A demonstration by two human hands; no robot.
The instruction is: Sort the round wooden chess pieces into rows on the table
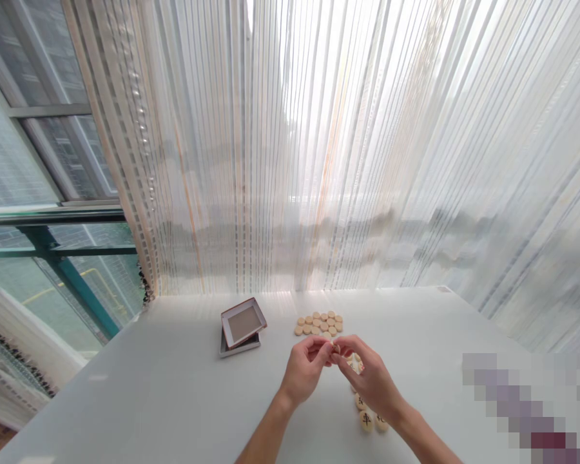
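Both my hands meet above the white table [183,399], fingertips together. My left hand [305,366] and my right hand [367,370] are closed in a pinch on one small round wooden Chinese chess piece [336,348], mostly hidden by the fingers. Just beyond them, a cluster of pale round pieces [316,323] lies flat in rows with no marks that I can make out. Under and beside my right hand are more Chinese chess pieces [366,421] with dark characters facing up, some of them covered by the hand.
To the left, a shallow box lid or tray [226,332] with a reddish edge rests tilted on a grey box base [241,350]. A sheer striped curtain [270,161] hangs along the table's far edge. The lower right corner is pixelated.
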